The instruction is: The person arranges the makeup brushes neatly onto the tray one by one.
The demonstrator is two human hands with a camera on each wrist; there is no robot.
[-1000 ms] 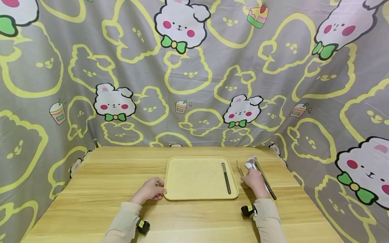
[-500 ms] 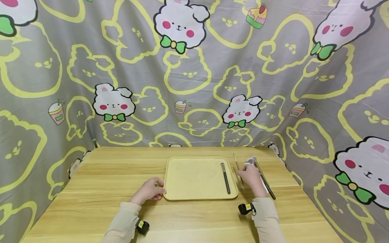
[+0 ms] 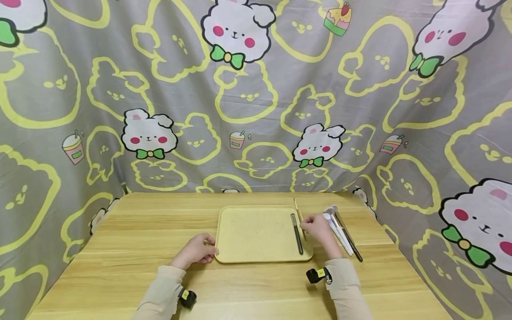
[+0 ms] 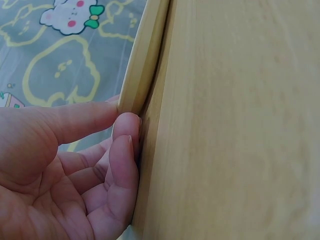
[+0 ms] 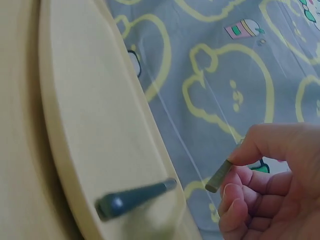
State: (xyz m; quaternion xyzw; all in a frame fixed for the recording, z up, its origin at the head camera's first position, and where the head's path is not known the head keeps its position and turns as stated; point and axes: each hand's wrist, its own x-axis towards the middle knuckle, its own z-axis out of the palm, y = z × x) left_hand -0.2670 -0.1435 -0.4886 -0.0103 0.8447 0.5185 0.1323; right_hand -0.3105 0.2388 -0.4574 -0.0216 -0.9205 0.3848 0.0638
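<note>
A yellow tray lies on the wooden table, with a black-handled makeup brush on its right side. My left hand holds the tray's near left corner, thumb on the rim and curled fingers against its outer side. Between thumb and fingertips, my right hand pinches a thin gold-brown makeup brush over the tray's right edge. The right wrist view shows the handle end of that thin brush poking out of the grip, apart from the black brush.
Right of the tray, several makeup brushes lie close together, among them a white-handled brush and a dark-handled brush. A grey patterned curtain encloses the table at the back and sides.
My right hand has moved left from beside the brush group to the tray's right edge, carrying the thin brush along. My left hand stays at the tray corner.
</note>
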